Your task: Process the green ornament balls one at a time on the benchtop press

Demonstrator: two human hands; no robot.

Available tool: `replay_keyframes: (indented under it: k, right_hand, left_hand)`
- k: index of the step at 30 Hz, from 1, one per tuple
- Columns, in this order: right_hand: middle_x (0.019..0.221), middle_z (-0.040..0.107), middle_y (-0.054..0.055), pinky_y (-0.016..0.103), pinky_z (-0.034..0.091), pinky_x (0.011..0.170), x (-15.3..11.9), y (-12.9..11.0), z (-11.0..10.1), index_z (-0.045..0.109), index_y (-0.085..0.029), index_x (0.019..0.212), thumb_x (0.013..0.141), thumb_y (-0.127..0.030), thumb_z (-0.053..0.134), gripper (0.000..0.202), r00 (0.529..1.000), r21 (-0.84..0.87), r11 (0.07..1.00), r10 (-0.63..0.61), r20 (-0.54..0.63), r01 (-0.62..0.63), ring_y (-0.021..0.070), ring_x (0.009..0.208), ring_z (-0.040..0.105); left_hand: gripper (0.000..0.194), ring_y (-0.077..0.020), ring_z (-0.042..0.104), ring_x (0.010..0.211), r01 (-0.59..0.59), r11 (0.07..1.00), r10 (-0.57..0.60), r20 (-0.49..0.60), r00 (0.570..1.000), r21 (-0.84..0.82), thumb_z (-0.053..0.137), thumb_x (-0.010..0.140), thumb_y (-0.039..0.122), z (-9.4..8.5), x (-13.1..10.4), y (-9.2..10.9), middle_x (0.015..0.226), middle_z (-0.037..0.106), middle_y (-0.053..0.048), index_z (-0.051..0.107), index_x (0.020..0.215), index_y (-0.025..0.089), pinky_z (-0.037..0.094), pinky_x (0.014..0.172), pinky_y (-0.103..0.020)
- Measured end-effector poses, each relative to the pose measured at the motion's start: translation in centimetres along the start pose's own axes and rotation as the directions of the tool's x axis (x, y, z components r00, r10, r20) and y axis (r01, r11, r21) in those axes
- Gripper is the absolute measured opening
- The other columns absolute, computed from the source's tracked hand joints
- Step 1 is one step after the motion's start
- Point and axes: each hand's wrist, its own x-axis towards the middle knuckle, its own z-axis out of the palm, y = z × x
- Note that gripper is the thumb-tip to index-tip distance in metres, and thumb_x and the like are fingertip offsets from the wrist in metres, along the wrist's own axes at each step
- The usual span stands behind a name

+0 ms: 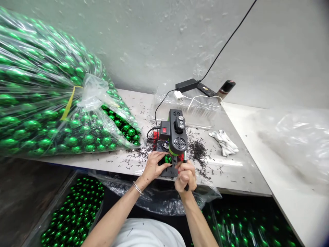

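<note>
A small black machine (177, 133) with round vents and a red switch stands on the metal table. Under its front end sits a shiny green ball (168, 159). My left hand (155, 166) holds that ball between thumb and fingers at the machine's base. My right hand (186, 175) is wrapped round the machine's lever (185, 157), just right of the base. Red patches show on both sides of the machine. Small black scraps (197, 150) lie in a heap to its right.
A large clear bag of green balls (46, 103) fills the left. Behind the machine are a plastic tray (200, 116), a power adapter (186, 84) and a bottle (226, 90). White gloves (224, 142) lie right. Below are bags of green balls (74, 209).
</note>
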Motion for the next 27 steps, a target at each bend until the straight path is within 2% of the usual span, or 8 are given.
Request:
replay_keyframes:
  k: [6, 10, 13, 16, 19, 22, 25, 27]
  right_hand:
    - [0.072, 0.052, -0.001, 0.036, 0.05, 0.074, 1.5, -0.7, -0.5, 0.043, -0.022, 0.069, 0.1, -0.02, 0.035, 0.032, 0.998, -0.021, 0.999, -0.034, 0.051, 0.035, 0.0125, 0.064, 0.057]
    - [0.067, 0.051, -0.001, 0.028, 0.039, 0.056, 5.8, -3.3, -1.2, 0.045, -0.021, 0.066, 0.097, -0.015, 0.04, 0.032, 0.989, 0.036, 0.988, 0.148, 0.001, -0.147, 0.0117, 0.059, 0.051]
    - [0.064, 0.049, -0.002, 0.029, 0.04, 0.059, 8.7, -5.0, -1.7, 0.045, -0.021, 0.065, 0.097, -0.017, 0.045, 0.033, 0.962, 0.046, 0.962, 0.265, 0.072, -0.268, 0.0121, 0.061, 0.051]
    - [0.063, 0.049, -0.002, 0.029, 0.039, 0.06, 9.5, -5.5, -1.7, 0.045, -0.021, 0.063, 0.097, -0.016, 0.045, 0.034, 0.967, 0.043, 0.968, 0.243, 0.075, -0.247, 0.0122, 0.062, 0.051]
    - [0.064, 0.05, -0.001, 0.028, 0.038, 0.06, 8.6, -5.1, -1.4, 0.045, -0.02, 0.063, 0.096, -0.013, 0.046, 0.034, 0.981, 0.039, 0.98, 0.194, 0.029, -0.195, 0.0123, 0.063, 0.052]
    - [0.064, 0.05, -0.001, 0.028, 0.037, 0.058, 7.7, -4.7, -1.2, 0.045, -0.02, 0.063, 0.095, -0.01, 0.047, 0.033, 0.988, 0.043, 0.987, 0.154, 0.015, -0.154, 0.0118, 0.062, 0.052]
    - [0.063, 0.05, -0.002, 0.027, 0.038, 0.059, 7.4, -4.4, -1.2, 0.044, -0.02, 0.063, 0.094, -0.008, 0.047, 0.033, 0.991, 0.03, 0.991, 0.129, 0.028, -0.13, 0.0118, 0.063, 0.053]
    - [0.062, 0.05, -0.002, 0.027, 0.038, 0.059, 7.4, -4.4, -1.3, 0.044, -0.02, 0.062, 0.093, -0.007, 0.046, 0.033, 0.992, 0.02, 0.993, 0.12, 0.034, -0.121, 0.0122, 0.063, 0.053]
  left_hand:
    - [0.036, -0.0273, 0.065, 0.103, 0.026, 0.999, -0.025, 0.019, 1.0, -0.033, 0.079, 0.08, 0.037, 0.0, 0.4, -0.1, 0.109, 0.075, -0.009, 0.073, 0.112, 0.022, 0.049, 0.094, -0.045]
    - [0.036, -0.0275, 0.066, 0.102, 0.014, 0.999, -0.014, 0.001, 1.0, -0.035, 0.08, 0.081, 0.035, -0.1, 0.3, 0.3, 0.109, 0.075, -0.009, 0.072, 0.113, 0.022, 0.05, 0.094, -0.046]
    - [0.037, -0.0273, 0.064, 0.103, -0.03, 0.999, 0.031, -0.039, 0.999, 0.016, 0.074, 0.086, 0.033, -0.5, -1.5, 1.3, 0.111, 0.073, -0.01, 0.068, 0.12, 0.021, 0.051, 0.093, -0.046]
    - [0.044, -0.0277, 0.062, 0.108, -0.151, 0.983, 0.153, -0.012, 0.988, 0.108, 0.068, 0.09, 0.039, -0.9, -4.4, 2.2, 0.114, 0.07, -0.012, 0.061, 0.13, 0.021, 0.049, 0.097, -0.048]
    - [0.064, -0.0306, 0.06, 0.114, -0.218, 0.955, 0.221, 0.005, 0.975, 0.201, 0.063, 0.088, 0.059, -2.0, -5.4, 2.2, 0.123, 0.066, -0.015, 0.054, 0.137, 0.018, 0.048, 0.099, -0.051]
    - [0.05, -0.0302, 0.056, 0.12, -0.061, 0.932, 0.101, -0.095, 0.99, 0.356, 0.048, 0.099, 0.051, -4.7, -2.5, 1.1, 0.13, 0.062, -0.017, 0.054, 0.136, 0.018, 0.046, 0.1, -0.049]
    - [0.036, -0.0326, 0.05, 0.128, 0.277, 0.798, -0.174, -0.235, 0.956, 0.535, 0.042, 0.103, 0.032, -8.4, 2.6, -0.5, 0.139, 0.054, -0.019, 0.057, 0.131, 0.015, 0.042, 0.104, -0.048]
    - [0.032, -0.0356, 0.054, 0.122, 0.317, 0.77, -0.224, -0.231, 0.947, 0.554, 0.046, 0.1, 0.021, -10.4, 5.4, -1.5, 0.133, 0.057, -0.022, 0.059, 0.127, 0.011, 0.041, 0.101, -0.05]
